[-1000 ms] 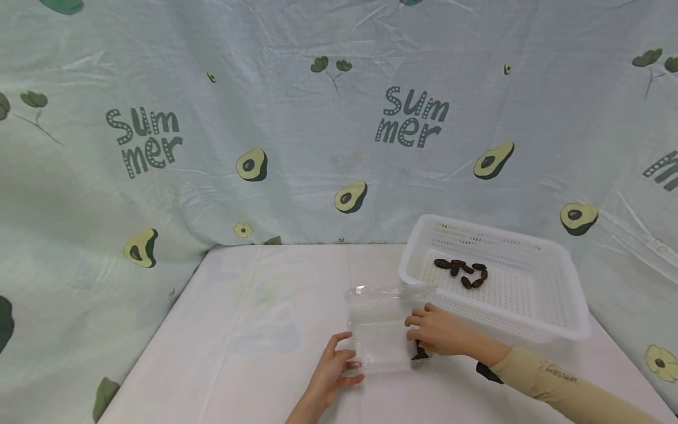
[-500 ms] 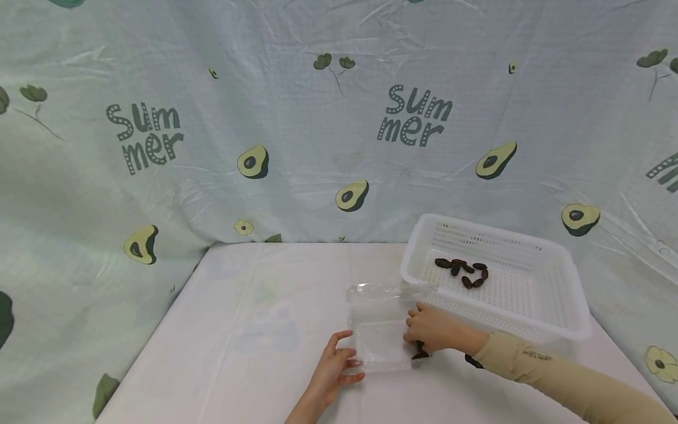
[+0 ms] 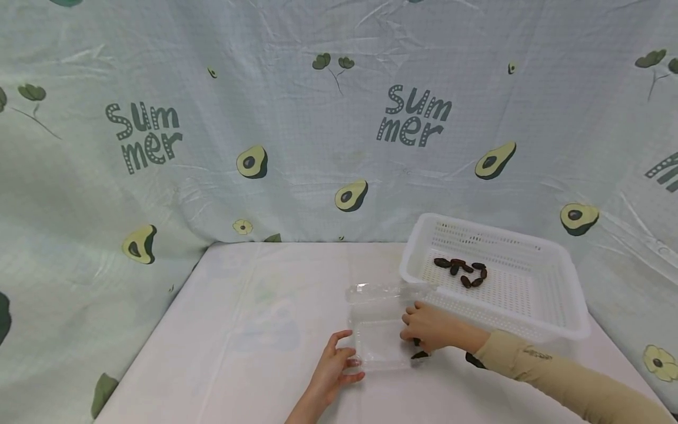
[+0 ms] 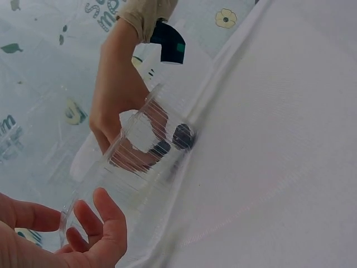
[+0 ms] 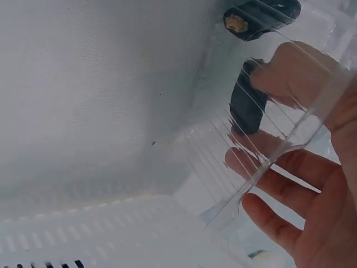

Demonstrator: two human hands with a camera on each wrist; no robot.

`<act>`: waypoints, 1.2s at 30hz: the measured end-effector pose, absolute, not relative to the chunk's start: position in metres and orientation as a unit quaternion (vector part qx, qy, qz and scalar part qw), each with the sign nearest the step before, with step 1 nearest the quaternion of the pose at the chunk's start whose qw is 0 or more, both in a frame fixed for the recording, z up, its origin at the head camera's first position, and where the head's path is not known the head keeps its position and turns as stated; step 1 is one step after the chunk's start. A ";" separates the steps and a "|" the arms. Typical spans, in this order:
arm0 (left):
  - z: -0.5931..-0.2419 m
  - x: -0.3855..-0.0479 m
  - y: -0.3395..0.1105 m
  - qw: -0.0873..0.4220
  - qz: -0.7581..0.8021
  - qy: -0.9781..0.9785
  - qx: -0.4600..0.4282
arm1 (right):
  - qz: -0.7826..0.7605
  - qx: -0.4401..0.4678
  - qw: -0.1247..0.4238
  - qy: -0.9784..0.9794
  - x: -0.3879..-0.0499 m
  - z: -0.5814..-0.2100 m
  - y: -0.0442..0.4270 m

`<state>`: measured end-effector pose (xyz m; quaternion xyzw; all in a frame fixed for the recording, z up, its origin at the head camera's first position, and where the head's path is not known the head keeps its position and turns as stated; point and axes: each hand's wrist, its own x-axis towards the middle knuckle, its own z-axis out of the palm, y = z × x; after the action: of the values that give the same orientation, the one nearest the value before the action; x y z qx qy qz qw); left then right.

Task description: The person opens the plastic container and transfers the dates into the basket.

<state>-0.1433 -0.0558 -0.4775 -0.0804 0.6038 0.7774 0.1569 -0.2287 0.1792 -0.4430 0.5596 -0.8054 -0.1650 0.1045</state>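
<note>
A clear plastic box (image 3: 378, 344) with its lid folded back lies on the table. At its left edge my left hand (image 3: 335, 368) holds the rim with curled fingers, thumb and fingers on either side of the wall in the left wrist view. Inside the box's right end, my right hand (image 3: 426, 327) pinches a dark date (image 5: 248, 100) between thumb and fingers, seen through the ribbed wall in the right wrist view. A second date (image 5: 262, 18) lies in the box beside it, also visible as a dark date (image 3: 420, 355) in the head view.
Behind the right forearm stands a white perforated basket (image 3: 551, 282) with several dates (image 3: 466, 281) on its floor. A patterned cloth (image 3: 296, 118) hangs behind the white table (image 3: 254, 330). The box's lid (image 3: 389, 291) reaches to the basket's front.
My right hand has shifted slightly left within the box, with its forearm swung a little left. The left hand and the box stay where they were.
</note>
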 end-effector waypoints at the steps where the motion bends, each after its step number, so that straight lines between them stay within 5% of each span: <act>1: -0.478 -0.143 -0.056 0.157 0.777 0.604 -0.081 | -0.156 0.562 0.109 -0.805 -0.229 -0.443 0.180; 17: -0.478 -0.145 -0.056 0.165 0.776 0.604 -0.080 | -0.014 0.493 0.154 -0.856 -0.212 -0.399 0.246; 27: -0.477 -0.145 -0.056 0.161 0.774 0.607 -0.082 | -0.014 0.397 0.237 -0.886 -0.244 -0.359 0.294; 36: -0.477 -0.144 -0.057 0.159 0.775 0.606 -0.077 | -0.045 0.343 0.238 -0.907 -0.285 -0.358 0.319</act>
<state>-0.1439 -0.0567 -0.4773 -0.0772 0.6062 0.7753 0.1594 -0.2846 0.3191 -0.3584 0.3432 -0.9074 -0.0448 0.2383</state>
